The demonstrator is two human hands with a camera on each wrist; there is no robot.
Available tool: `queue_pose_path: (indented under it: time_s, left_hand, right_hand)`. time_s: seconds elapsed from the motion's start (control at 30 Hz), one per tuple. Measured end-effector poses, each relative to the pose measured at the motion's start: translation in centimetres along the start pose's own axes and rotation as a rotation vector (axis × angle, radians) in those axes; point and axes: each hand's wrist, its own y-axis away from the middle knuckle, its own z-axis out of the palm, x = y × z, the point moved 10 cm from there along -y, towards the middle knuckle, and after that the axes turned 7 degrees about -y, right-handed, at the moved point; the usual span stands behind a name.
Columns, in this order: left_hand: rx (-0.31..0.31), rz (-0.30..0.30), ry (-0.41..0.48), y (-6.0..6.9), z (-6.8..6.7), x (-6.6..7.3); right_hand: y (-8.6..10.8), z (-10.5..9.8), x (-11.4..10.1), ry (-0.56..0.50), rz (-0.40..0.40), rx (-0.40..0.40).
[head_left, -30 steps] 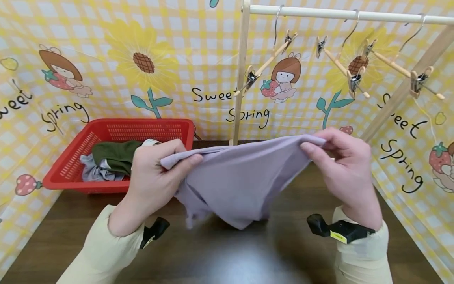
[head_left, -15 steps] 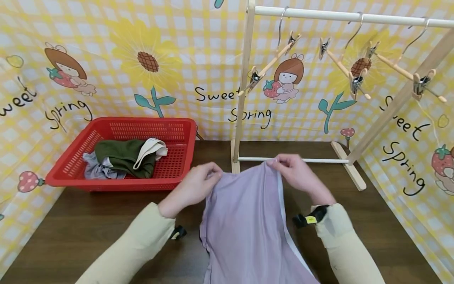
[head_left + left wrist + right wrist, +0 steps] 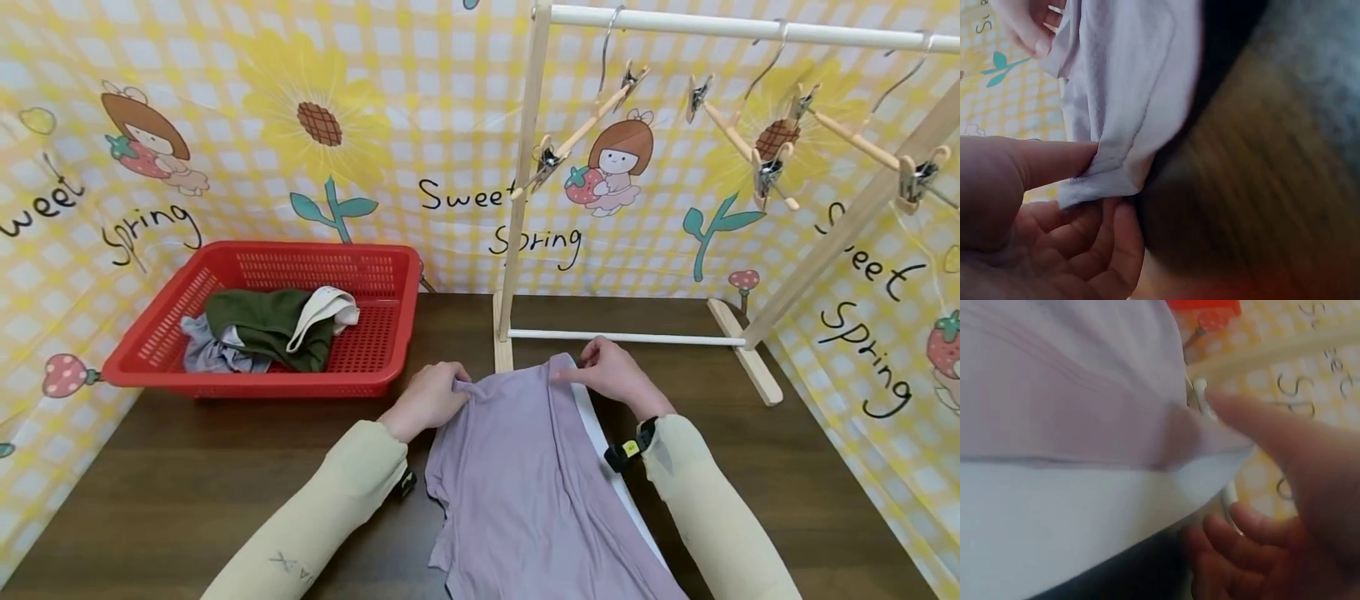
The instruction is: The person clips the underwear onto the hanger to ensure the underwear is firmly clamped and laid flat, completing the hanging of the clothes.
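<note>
A thin lavender garment [image 3: 517,475] with a white strip along its right side lies spread on the dark table, running past the bottom of the head view. My left hand [image 3: 432,398] pinches its far left corner; the left wrist view shows the thumb and fingers [image 3: 1125,234] on either side of the hemmed cloth [image 3: 1107,178]. At the far right corner is my right hand [image 3: 611,375]. Seen from the right wrist, its thumb [image 3: 1250,419] and fingers [image 3: 1241,544] stand apart around the garment's corner [image 3: 1216,465].
A red plastic basket [image 3: 262,379] at the left holds a dark green cloth [image 3: 258,317], a grey-blue cloth [image 3: 213,346] and a cream strap-like piece [image 3: 322,312]. Behind at the right stands a wooden rack [image 3: 521,208] carrying hangers with clips [image 3: 727,129]. Patterned sheeting [image 3: 450,100] walls the table.
The garment, stretched in the air between both hands, has swung down and now lies flat on the table. My right fingers have spread apart at its corner; the left still pinches.
</note>
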Motion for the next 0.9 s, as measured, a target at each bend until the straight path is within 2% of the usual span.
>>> queue_pose_path:
  time_s: [0.1,0.2,0.27,0.33,0.4,0.47,0.53,0.6,0.67,0.77,0.83,0.9]
  left_hand:
    - [0.045,-0.028,0.009,-0.4,-0.5,-0.4]
    - [0.164,-0.049,0.062,-0.6,-2.0,-0.8]
    - [0.270,-0.049,0.125,-0.7,-3.2,-0.9]
    - [0.353,-0.030,0.166,-0.8,-4.1,-0.7]
    - [0.377,-0.016,0.167,-0.9,-4.4,-0.4]
    - [0.335,-0.009,0.135,-0.9,-4.1,0.1]
    - [0.264,0.015,0.077,-0.5,-3.4,0.8]
    - [0.201,0.068,0.032,0.3,-2.8,1.8]
    - [0.161,0.163,0.008,1.4,-2.5,3.3]
    - [0.096,0.357,0.002,4.1,-1.7,5.8]
    - [0.008,0.486,0.002,6.3,-0.8,7.2]
    - [-0.109,0.593,-0.001,8.9,0.4,8.0]
  right_hand:
    - [0.7,0.6,-0.6,0.119,-0.018,-0.028]
    - [1.1,1.4,-1.2,0.176,-0.067,-0.083]
    - [1.1,1.3,-1.4,0.166,-0.096,-0.082]
    - [0.8,0.8,-0.9,0.123,-0.087,-0.052]
    - [0.5,-0.1,-0.3,0.087,-0.062,0.010]
    - [0.4,-1.3,0.4,0.078,-0.032,0.086]
    - [0.5,-2.4,0.7,0.103,-0.023,0.152]
    - [0.9,-2.9,0.3,0.144,-0.041,0.172]
    - [1.4,-2.5,-0.1,0.163,-0.051,0.122]
    - [2.8,-0.9,-0.7,0.169,-0.051,-0.017]
    - [3.9,0.3,-0.7,0.170,-0.029,-0.099]
    - [5.1,1.1,-0.5,0.191,-0.013,-0.141]
